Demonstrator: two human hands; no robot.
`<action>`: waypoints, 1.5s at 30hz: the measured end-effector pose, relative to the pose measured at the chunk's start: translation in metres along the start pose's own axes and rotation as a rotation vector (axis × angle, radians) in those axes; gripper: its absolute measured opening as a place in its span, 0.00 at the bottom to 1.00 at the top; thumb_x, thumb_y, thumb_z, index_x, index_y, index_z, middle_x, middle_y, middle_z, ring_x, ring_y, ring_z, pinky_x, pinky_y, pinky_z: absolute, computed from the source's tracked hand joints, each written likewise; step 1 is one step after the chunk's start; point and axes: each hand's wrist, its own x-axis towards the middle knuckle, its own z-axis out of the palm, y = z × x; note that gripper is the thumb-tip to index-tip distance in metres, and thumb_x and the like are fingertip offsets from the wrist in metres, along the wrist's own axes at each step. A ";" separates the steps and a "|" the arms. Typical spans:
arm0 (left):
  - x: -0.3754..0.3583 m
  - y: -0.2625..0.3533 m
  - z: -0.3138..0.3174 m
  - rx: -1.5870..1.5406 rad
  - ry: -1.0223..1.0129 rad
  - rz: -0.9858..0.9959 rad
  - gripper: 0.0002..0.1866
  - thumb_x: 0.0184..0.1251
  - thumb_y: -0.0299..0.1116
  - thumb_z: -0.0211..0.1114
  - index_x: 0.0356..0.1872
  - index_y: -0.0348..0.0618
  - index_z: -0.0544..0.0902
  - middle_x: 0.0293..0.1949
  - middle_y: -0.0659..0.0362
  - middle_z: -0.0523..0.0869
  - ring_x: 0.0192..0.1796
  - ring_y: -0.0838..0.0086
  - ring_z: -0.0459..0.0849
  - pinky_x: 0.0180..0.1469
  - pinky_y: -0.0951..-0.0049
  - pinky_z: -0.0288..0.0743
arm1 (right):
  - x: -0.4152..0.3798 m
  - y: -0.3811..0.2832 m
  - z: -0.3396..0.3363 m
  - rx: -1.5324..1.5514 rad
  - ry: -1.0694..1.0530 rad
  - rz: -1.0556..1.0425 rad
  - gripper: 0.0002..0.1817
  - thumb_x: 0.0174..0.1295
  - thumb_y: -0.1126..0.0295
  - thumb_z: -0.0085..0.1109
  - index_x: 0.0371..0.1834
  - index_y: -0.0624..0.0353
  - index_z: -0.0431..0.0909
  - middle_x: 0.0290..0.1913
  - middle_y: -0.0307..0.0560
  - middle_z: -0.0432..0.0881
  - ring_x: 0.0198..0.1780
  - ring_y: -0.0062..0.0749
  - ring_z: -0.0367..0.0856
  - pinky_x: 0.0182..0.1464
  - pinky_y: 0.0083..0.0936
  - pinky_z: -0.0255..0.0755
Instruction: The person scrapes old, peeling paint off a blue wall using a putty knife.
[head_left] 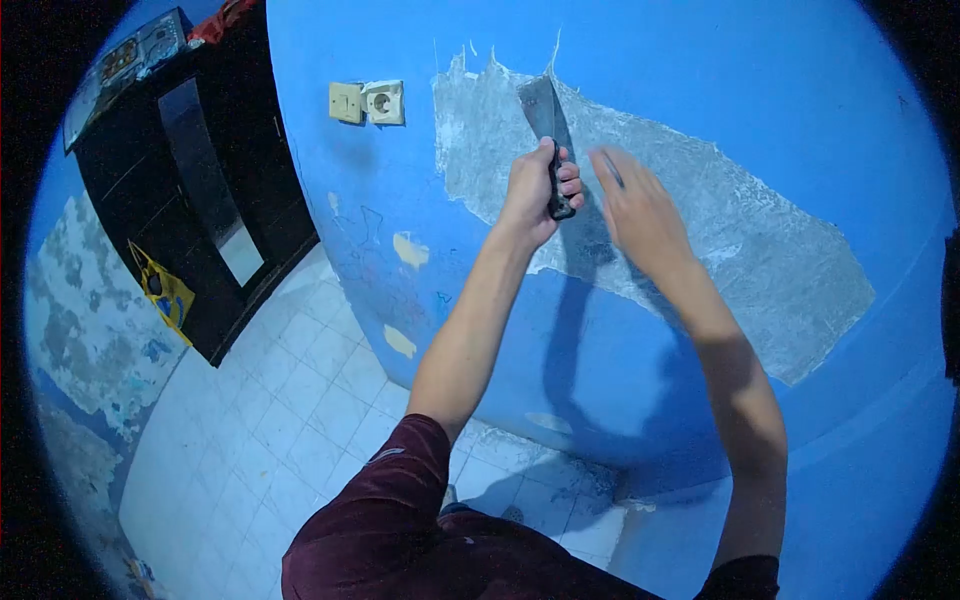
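Observation:
My left hand [541, 190] is wrapped around the black handle of a scraper [541, 106]. Its broad metal blade points up and lies over the upper edge of a bare grey patch [690, 205] on the blue wall. Just right of the handle is my right hand [638, 205], raised in front of the same patch. Its fingertips are blurred, with the thumb and fingers partly spread and a narrow dark gap between them; I make out nothing held there. Ragged paint edges and thin upward tears border the patch near the blade.
A light switch [346, 102] and a wall socket [384, 102] sit left of the patch. Farther left stands a dark cabinet [130, 190] with a yellow bag [165, 292] hanging on it. White floor tiles [285, 400] lie below. More peeling paint [85, 310] marks the far-left wall.

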 end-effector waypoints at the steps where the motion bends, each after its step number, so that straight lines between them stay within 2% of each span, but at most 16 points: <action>1: -0.004 0.009 0.001 0.003 0.010 -0.038 0.14 0.81 0.44 0.44 0.37 0.46 0.68 0.21 0.68 0.65 0.20 0.82 0.61 0.19 0.78 0.58 | 0.020 -0.001 0.008 -0.002 0.061 -0.018 0.29 0.56 0.78 0.53 0.65 0.65 0.66 0.60 0.54 0.75 0.63 0.45 0.73 0.65 0.36 0.67; 6: -0.008 0.032 -0.003 0.000 -0.032 -0.173 0.14 0.81 0.42 0.42 0.36 0.48 0.67 0.20 0.71 0.59 0.18 0.86 0.57 0.16 0.82 0.51 | 0.090 0.007 0.050 -0.086 0.181 -0.127 0.24 0.58 0.75 0.52 0.60 0.66 0.71 0.58 0.55 0.77 0.63 0.44 0.74 0.67 0.34 0.66; 8: -0.005 0.035 -0.003 0.049 -0.039 -0.176 0.14 0.81 0.42 0.42 0.34 0.49 0.66 0.20 0.71 0.59 0.18 0.86 0.57 0.16 0.82 0.51 | 0.103 0.011 0.062 -0.204 0.183 -0.214 0.20 0.57 0.72 0.52 0.52 0.69 0.76 0.53 0.56 0.79 0.60 0.43 0.76 0.66 0.34 0.67; 12: -0.005 0.043 -0.014 0.139 -0.097 -0.183 0.12 0.80 0.38 0.42 0.32 0.51 0.65 0.19 0.71 0.57 0.17 0.86 0.55 0.16 0.81 0.50 | 0.115 0.005 0.069 -0.285 0.143 -0.219 0.17 0.54 0.70 0.53 0.44 0.71 0.80 0.48 0.56 0.81 0.56 0.44 0.79 0.66 0.34 0.68; 14: -0.004 0.041 -0.013 0.154 -0.052 -0.187 0.12 0.78 0.37 0.43 0.30 0.51 0.64 0.18 0.71 0.56 0.17 0.85 0.55 0.15 0.80 0.50 | 0.120 0.006 0.073 -0.347 0.180 -0.298 0.16 0.52 0.70 0.54 0.39 0.71 0.81 0.43 0.57 0.81 0.52 0.45 0.80 0.65 0.35 0.69; 20: 0.008 0.008 -0.009 0.034 0.018 -0.123 0.11 0.78 0.38 0.42 0.32 0.49 0.66 0.19 0.69 0.59 0.17 0.84 0.57 0.15 0.77 0.54 | 0.117 0.024 0.070 -0.439 0.206 -0.490 0.19 0.49 0.68 0.54 0.39 0.74 0.80 0.42 0.57 0.81 0.49 0.45 0.81 0.60 0.33 0.74; 22: 0.006 0.018 -0.021 0.027 -0.002 -0.105 0.12 0.79 0.39 0.44 0.33 0.48 0.66 0.19 0.69 0.59 0.16 0.84 0.57 0.14 0.79 0.54 | 0.120 0.016 0.071 -0.465 0.202 -0.462 0.19 0.49 0.68 0.55 0.39 0.74 0.80 0.41 0.57 0.81 0.49 0.45 0.81 0.59 0.33 0.75; 25: -0.004 0.055 -0.040 0.089 -0.111 -0.205 0.13 0.79 0.41 0.45 0.34 0.47 0.66 0.19 0.69 0.59 0.15 0.85 0.57 0.12 0.81 0.52 | 0.132 0.004 0.080 -0.438 0.200 -0.370 0.19 0.49 0.69 0.55 0.39 0.74 0.79 0.41 0.56 0.81 0.49 0.45 0.81 0.57 0.31 0.76; 30: -0.006 0.047 -0.025 0.084 -0.109 -0.096 0.14 0.80 0.45 0.47 0.36 0.47 0.67 0.18 0.69 0.58 0.14 0.86 0.56 0.10 0.82 0.50 | 0.137 0.013 0.079 -0.287 0.207 -0.316 0.18 0.47 0.69 0.55 0.38 0.73 0.79 0.39 0.56 0.80 0.48 0.46 0.81 0.56 0.30 0.77; 32: 0.000 0.025 -0.023 0.008 -0.122 -0.112 0.14 0.80 0.45 0.46 0.35 0.48 0.67 0.18 0.69 0.59 0.14 0.85 0.57 0.10 0.80 0.51 | 0.133 0.026 0.079 -0.404 0.267 -0.513 0.19 0.46 0.69 0.56 0.38 0.73 0.80 0.39 0.55 0.81 0.47 0.46 0.82 0.56 0.32 0.78; 34: 0.005 0.013 -0.017 -0.073 -0.050 -0.095 0.15 0.80 0.46 0.46 0.35 0.48 0.66 0.18 0.69 0.60 0.14 0.84 0.57 0.11 0.78 0.51 | 0.129 0.036 0.075 -0.419 0.273 -0.576 0.20 0.47 0.68 0.56 0.39 0.73 0.80 0.39 0.56 0.81 0.47 0.46 0.82 0.57 0.34 0.77; 36: 0.007 0.019 -0.027 -0.014 -0.064 -0.105 0.14 0.79 0.45 0.46 0.35 0.48 0.66 0.18 0.69 0.60 0.14 0.84 0.57 0.11 0.78 0.51 | 0.133 0.036 0.078 -0.440 0.286 -0.640 0.20 0.47 0.68 0.55 0.40 0.74 0.80 0.40 0.56 0.81 0.46 0.45 0.82 0.57 0.35 0.77; 39: 0.004 0.045 -0.043 0.152 -0.117 -0.192 0.14 0.79 0.45 0.47 0.34 0.49 0.66 0.18 0.69 0.60 0.14 0.85 0.56 0.11 0.79 0.50 | 0.131 0.029 0.089 -0.521 0.263 -0.609 0.22 0.47 0.68 0.55 0.42 0.75 0.80 0.41 0.58 0.82 0.47 0.46 0.82 0.59 0.38 0.76; 40: 0.004 0.056 -0.048 0.223 -0.132 -0.193 0.14 0.79 0.45 0.47 0.34 0.49 0.66 0.17 0.70 0.59 0.14 0.85 0.55 0.11 0.80 0.49 | 0.133 0.021 0.093 -0.527 0.273 -0.530 0.23 0.47 0.67 0.55 0.42 0.77 0.80 0.41 0.59 0.82 0.46 0.46 0.82 0.60 0.39 0.76; 42: 0.005 0.048 -0.045 0.230 -0.113 -0.163 0.14 0.79 0.45 0.46 0.34 0.48 0.66 0.18 0.69 0.60 0.14 0.84 0.56 0.11 0.79 0.51 | 0.130 0.020 0.093 -0.524 0.275 -0.455 0.24 0.48 0.67 0.54 0.42 0.78 0.80 0.42 0.60 0.82 0.46 0.46 0.82 0.60 0.39 0.76; 45: 0.020 0.002 -0.029 0.053 -0.035 -0.089 0.15 0.79 0.46 0.45 0.35 0.48 0.65 0.18 0.68 0.61 0.15 0.83 0.57 0.12 0.78 0.54 | 0.124 0.039 0.089 -0.438 0.291 -0.573 0.23 0.48 0.68 0.55 0.42 0.79 0.80 0.43 0.62 0.82 0.47 0.48 0.82 0.60 0.40 0.76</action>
